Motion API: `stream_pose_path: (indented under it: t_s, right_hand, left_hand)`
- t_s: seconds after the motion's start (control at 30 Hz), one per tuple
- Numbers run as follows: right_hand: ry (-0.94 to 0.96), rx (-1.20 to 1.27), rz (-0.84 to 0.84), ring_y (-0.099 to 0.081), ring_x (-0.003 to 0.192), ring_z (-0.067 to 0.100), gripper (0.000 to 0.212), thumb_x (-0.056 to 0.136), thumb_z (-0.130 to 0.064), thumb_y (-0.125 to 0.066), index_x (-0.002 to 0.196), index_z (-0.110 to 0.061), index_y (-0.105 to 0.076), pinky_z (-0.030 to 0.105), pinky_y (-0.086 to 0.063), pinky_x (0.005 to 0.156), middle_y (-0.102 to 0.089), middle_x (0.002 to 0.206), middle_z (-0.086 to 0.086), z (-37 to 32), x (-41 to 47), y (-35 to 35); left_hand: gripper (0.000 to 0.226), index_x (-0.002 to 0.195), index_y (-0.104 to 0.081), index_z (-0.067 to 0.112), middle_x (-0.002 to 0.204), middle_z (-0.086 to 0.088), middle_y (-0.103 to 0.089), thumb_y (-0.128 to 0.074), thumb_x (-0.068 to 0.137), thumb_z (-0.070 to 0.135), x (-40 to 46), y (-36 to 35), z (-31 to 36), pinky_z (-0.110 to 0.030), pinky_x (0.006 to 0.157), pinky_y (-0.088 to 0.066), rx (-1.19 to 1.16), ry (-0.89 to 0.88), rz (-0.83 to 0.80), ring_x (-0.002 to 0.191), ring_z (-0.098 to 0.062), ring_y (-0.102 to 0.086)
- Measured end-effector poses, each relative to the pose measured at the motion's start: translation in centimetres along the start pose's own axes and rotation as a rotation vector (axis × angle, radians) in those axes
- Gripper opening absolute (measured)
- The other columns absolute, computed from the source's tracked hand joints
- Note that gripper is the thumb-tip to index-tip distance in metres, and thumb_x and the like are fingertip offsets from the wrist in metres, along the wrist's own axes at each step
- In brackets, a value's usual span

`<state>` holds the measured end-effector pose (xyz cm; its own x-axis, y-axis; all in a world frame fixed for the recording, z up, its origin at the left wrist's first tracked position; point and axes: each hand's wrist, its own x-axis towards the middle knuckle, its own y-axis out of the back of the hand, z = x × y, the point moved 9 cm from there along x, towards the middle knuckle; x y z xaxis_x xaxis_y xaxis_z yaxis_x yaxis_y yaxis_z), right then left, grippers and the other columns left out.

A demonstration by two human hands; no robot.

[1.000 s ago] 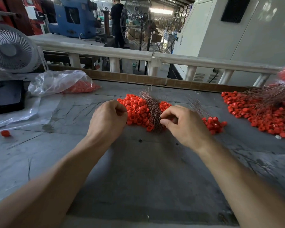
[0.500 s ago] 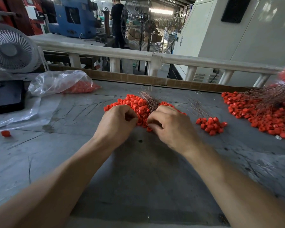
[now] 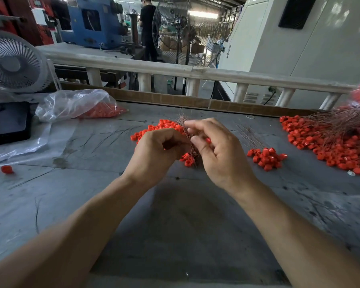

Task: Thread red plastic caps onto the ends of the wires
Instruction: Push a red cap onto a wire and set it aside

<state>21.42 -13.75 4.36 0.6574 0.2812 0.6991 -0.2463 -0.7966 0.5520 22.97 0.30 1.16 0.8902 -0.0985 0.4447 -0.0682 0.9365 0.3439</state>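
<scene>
Thin wires over red caps

Even daylight (bowed, blurred edges)

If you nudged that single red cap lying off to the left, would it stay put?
The lone cap looks round and short, so it would probably roll or skid on the smooth grey table. It seems small, hollow plastic, so likely very light and not fragile.

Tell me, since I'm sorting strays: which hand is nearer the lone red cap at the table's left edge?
Left. The left hand is right of the lone red cap; the right hand lies farther right.
</scene>
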Motion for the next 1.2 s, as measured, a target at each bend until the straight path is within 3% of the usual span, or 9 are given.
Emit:
stream_pose_path:
  t_s: [0.1, 0.17, 0.27, 0.4, 0.53, 0.77, 0.93, 1.03, 1.2]
  right_hand:
    - [-0.114, 0.047, -0.083, -0.059, 0.103, -0.015, 0.041, 0.098, -0.001, -0.06, 0.134, -0.018, -0.062, 0.003, -0.043, 0.089, -0.07, 0.118, -0.01, 1.0, -0.5, -0.9]
    - [-0.124, 0.02, -0.1, -0.058, 0.095, -0.023, 0.035, 0.096, -0.005, -0.066, 0.128, -0.019, -0.067, -0.002, -0.04, 0.082, -0.069, 0.106, -0.019, 1.2, -0.8, -1.3]
    - [-0.167, 0.079, -0.069, -0.065, 0.079, -0.011, 0.017, 0.095, -0.01, -0.071, 0.109, -0.019, -0.074, 0.002, -0.043, 0.069, -0.07, 0.085, -0.021, 1.8, -0.8, -1.1]
    - [-0.204, 0.105, 0.003, -0.068, 0.077, 0.004, 0.007, 0.095, -0.015, -0.073, 0.099, -0.019, -0.077, 0.016, -0.05, 0.069, -0.072, 0.078, -0.014, 2.4, -0.5, 0.0]
    - [-0.219, 0.132, 0.012, -0.069, 0.08, -0.001, 0.01, 0.094, -0.015, -0.073, 0.1, -0.021, -0.079, 0.015, -0.052, 0.071, -0.071, 0.079, -0.021, 2.4, -0.6, 0.2]
    - [-0.296, 0.265, 0.031, -0.072, 0.075, 0.014, 0.019, 0.098, -0.008, -0.065, 0.095, -0.023, -0.077, 0.032, -0.06, 0.071, -0.076, 0.081, -0.003, 3.9, -0.9, 0.2]
    - [-0.302, 0.4, 0.168, -0.073, 0.077, 0.018, 0.018, 0.099, -0.009, -0.063, 0.097, -0.024, -0.073, 0.032, -0.061, 0.07, -0.077, 0.085, 0.001, 4.1, -0.8, 1.8]
    - [-0.297, 0.438, 0.208, -0.073, 0.076, 0.019, 0.018, 0.099, -0.011, -0.06, 0.096, -0.023, -0.072, 0.035, -0.062, 0.07, -0.076, 0.086, 0.004, 3.8, -0.7, 2.1]
    - [-0.301, 0.429, 0.183, -0.072, 0.072, 0.02, 0.016, 0.101, -0.006, -0.06, 0.097, -0.016, -0.072, 0.032, -0.061, 0.067, -0.075, 0.083, 0.005, 3.5, -0.8, 2.0]
  left_hand:
    - [0.01, 0.092, -0.078, 0.014, 0.079, -0.002, -0.074, -0.076, 0.088, 0.005, -0.1, 0.1, 0.0, -0.022, 0.06, -0.051, -0.083, 0.014, 0.012, 0.066, -0.009, -0.065]
    - [0.008, 0.093, -0.077, 0.011, 0.079, -0.007, -0.074, -0.075, 0.088, 0.004, 0.0, 0.4, 0.3, -0.03, 0.06, -0.056, -0.12, 0.004, 0.025, 0.068, -0.018, -0.066]
    - [0.007, 0.093, -0.077, 0.007, 0.079, -0.012, -0.073, -0.075, 0.088, 0.003, 0.0, 0.6, 0.5, -0.031, 0.063, -0.056, -0.179, 0.008, 0.05, 0.069, -0.02, -0.067]
    - [0.003, 0.089, -0.075, 0.01, 0.075, -0.012, -0.072, -0.074, 0.09, 0.007, 0.2, 1.5, 0.3, -0.028, 0.057, -0.052, -0.289, 0.051, 0.114, 0.064, -0.017, -0.064]
    - [0.005, 0.088, -0.073, 0.011, 0.069, 0.0, -0.071, -0.072, 0.092, 0.008, 0.1, 1.9, 0.0, -0.02, 0.053, -0.049, -0.341, 0.065, 0.135, 0.058, -0.01, -0.062]
    - [0.007, 0.092, -0.067, 0.004, 0.083, -0.01, -0.074, -0.063, 0.097, 0.004, 0.0, 2.3, -0.5, -0.027, 0.059, -0.057, -0.575, 0.165, 0.187, 0.069, -0.017, -0.068]
    - [0.01, 0.099, -0.072, 0.005, 0.094, -0.016, -0.075, -0.064, 0.096, 0.001, 0.0, 0.3, -0.5, -0.035, 0.072, -0.057, -0.288, 0.147, 0.0, 0.08, -0.021, -0.069]
    - [0.015, 0.105, -0.077, 0.014, 0.1, 0.003, -0.076, -0.067, 0.095, 0.007, -0.5, -2.3, 0.5, -0.032, 0.088, -0.056, 0.063, 0.0, -0.207, 0.092, -0.008, -0.069]
    - [0.035, 0.13, -0.069, 0.023, 0.14, 0.011, -0.062, -0.07, 0.095, 0.02, -1.0, -4.0, 1.5, -0.021, 0.107, -0.044, 0.404, -0.176, -0.353, 0.128, -0.003, -0.056]
